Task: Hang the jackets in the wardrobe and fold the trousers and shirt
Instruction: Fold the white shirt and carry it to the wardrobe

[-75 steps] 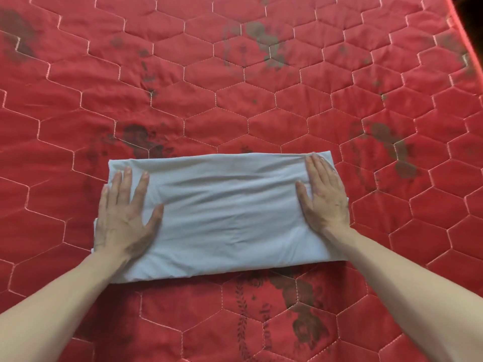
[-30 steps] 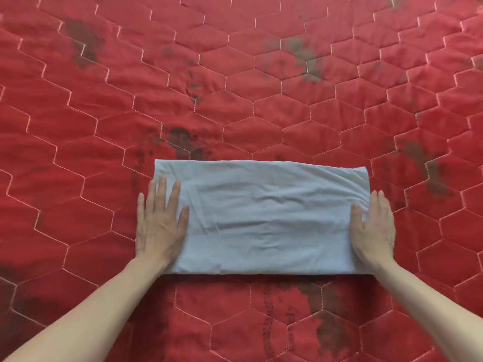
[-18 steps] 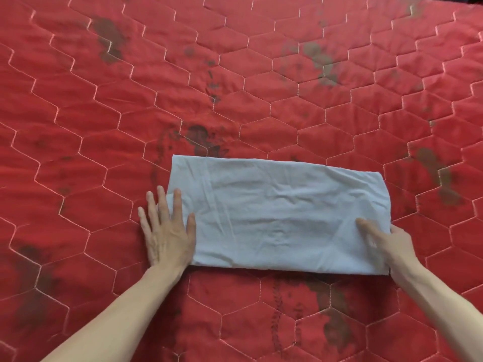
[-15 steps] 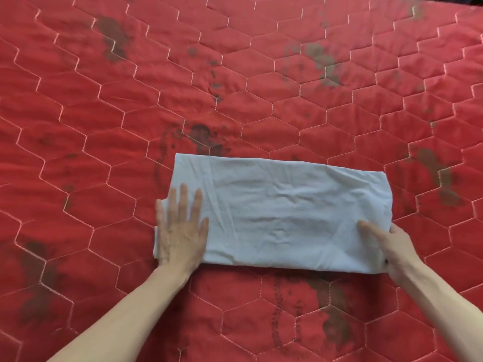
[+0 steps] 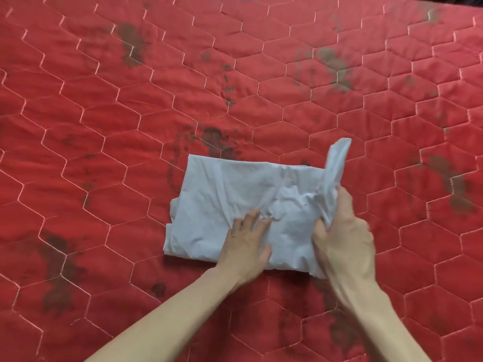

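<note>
A pale blue folded garment (image 5: 222, 199) lies on the red quilted mattress (image 5: 104, 126), a little right of centre. My right hand (image 5: 342, 231) grips its right end, which is bunched and lifted so that a flap stands up above the hand. My left hand (image 5: 248, 241) presses flat on the cloth near the middle of its front edge, fingers spread. The left half of the garment lies flat and creased.
The mattress fills the whole view, with hexagon stitching and dark stains. Its far edge shows at the top right corner (image 5: 467, 3). No other clothes or wardrobe are in view.
My right hand has closed on the garment's right end and raised it, moving leftward. My left hand has slid from the left end to the middle of the cloth.
</note>
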{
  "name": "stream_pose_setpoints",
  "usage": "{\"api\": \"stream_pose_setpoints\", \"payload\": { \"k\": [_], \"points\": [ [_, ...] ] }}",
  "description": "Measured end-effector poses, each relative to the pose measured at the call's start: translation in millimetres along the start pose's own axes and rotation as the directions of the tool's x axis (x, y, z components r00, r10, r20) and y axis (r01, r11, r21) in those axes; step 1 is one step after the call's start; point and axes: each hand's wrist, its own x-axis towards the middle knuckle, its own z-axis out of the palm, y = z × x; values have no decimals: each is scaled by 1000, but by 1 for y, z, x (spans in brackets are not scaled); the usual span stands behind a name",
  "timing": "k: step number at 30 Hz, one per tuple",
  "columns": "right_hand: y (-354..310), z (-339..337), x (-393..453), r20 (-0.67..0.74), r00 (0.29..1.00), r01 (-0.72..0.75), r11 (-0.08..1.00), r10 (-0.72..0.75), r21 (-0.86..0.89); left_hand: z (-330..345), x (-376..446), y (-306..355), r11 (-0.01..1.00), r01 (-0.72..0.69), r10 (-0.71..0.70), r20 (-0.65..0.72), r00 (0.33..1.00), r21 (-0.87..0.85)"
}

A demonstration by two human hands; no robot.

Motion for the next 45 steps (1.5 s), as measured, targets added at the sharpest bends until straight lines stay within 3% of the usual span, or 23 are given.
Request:
{"api": "stream_pose_setpoints", "payload": {
  "k": [3,4,6,8,9,11,13,16,19,22,24,26,28,30,32,33,34,36,37,39,40,42,45],
  "points": [
    [-30,20,-7,51,998,48,999,-47,-12,-14,10,2,872,78,-111,-41,993,-483],
    [-39,26,-8,58,996,62,998,-62,-2,-19,14,1,765,133,-185,-17,983,-630],
    [-59,41,-10,64,994,86,996,-87,18,-36,19,-3,436,278,-311,146,939,-856],
    [-78,57,-11,91,991,94,994,-98,49,-54,19,-15,54,363,-351,322,879,-930],
    [-87,64,-12,119,987,97,993,-104,66,-63,18,-24,-86,355,-360,361,860,-931],
    [-104,81,-14,188,972,121,986,-140,111,-80,15,-41,-201,300,-398,358,845,-933],
    [-118,96,-18,244,948,164,970,-205,179,-98,9,-54,-143,250,-431,288,855,-958],
    [-133,117,-28,314,899,193,921,-304,340,-118,1,-74,50,220,-422,179,889,-974],
    [-132,135,-31,428,847,122,898,-316,422,-130,-8,-90,166,306,-434,210,876,-937],
    [-115,140,-28,428,841,153,904,-331,399,-122,-11,-112,452,345,-520,72,851,-822],
    [-97,139,-22,240,895,296,903,-376,312,-115,-15,-121,534,360,-535,24,844,-765],
    [-77,138,-9,90,907,393,905,-410,161,-112,-20,-128,491,387,-551,66,832,-781],
    [-55,136,5,42,915,402,916,-402,-4,-108,-22,-131,512,418,-573,64,817,-750],
    [-37,140,14,99,924,382,907,-370,-178,-104,-22,-131,596,494,-622,25,783,-633],
    [-22,148,18,188,919,387,878,-345,-281,-95,-26,-130,664,600,-712,-134,689,-446],
    [-16,154,19,211,914,399,865,-348,-303,-90,-29,-129,694,630,-719,-294,630,-348],
    [-11,159,19,214,908,412,855,-359,-315,-86,-32,-126,749,612,-652,-449,612,-255],
    [-7,168,20,186,904,427,843,-386,-327,-76,-32,-122,901,433,-333,-627,705,8],
    [-6,172,20,163,906,423,846,-390,-324,-71,-30,-119,942,302,-150,-620,770,147],
    [-3,177,20,114,909,415,856,-400,-308,-58,-22,-113,929,52,137,-473,870,365],
    [-1,179,20,88,906,421,858,-415,-295,-51,-18,-110,907,-22,199,-381,903,420],
    [3,182,22,40,890,448,852,-455,-271,-44,-15,-108,894,-34,166,-259,951,446],
    [8,186,26,-23,871,473,849,-491,-236,-37,-16,-122,929,186,-84,-307,948,320]
  ]
}}
